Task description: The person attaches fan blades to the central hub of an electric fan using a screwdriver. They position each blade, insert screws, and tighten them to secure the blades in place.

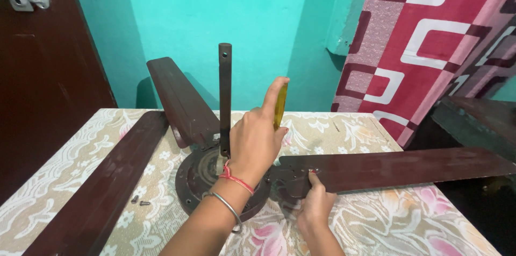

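A dark brown ceiling fan lies on the table, its round motor hub (pixel 196 180) facing up and its downrod (pixel 224 94) standing upright. My left hand (pixel 255 143), with a red thread and a metal bangle at the wrist, is closed around a yellow-handled screwdriver (pixel 280 106) above the hub's right side. The tool's tip is hidden behind the hand. My right hand (pixel 314 205) grips the root of the right fan blade (pixel 398 169) where it meets the hub. Two other blades reach out to the left (pixel 102 186) and to the back (pixel 180 97).
Two small loose screws (pixel 138 200) lie on the floral lace tablecloth (pixel 64 154) beside the left blade. A dark wooden door (pixel 43 73) stands at left, a turquoise wall behind. A red patterned curtain (pixel 430 41) hangs at right, over dark furniture (pixel 478 116).
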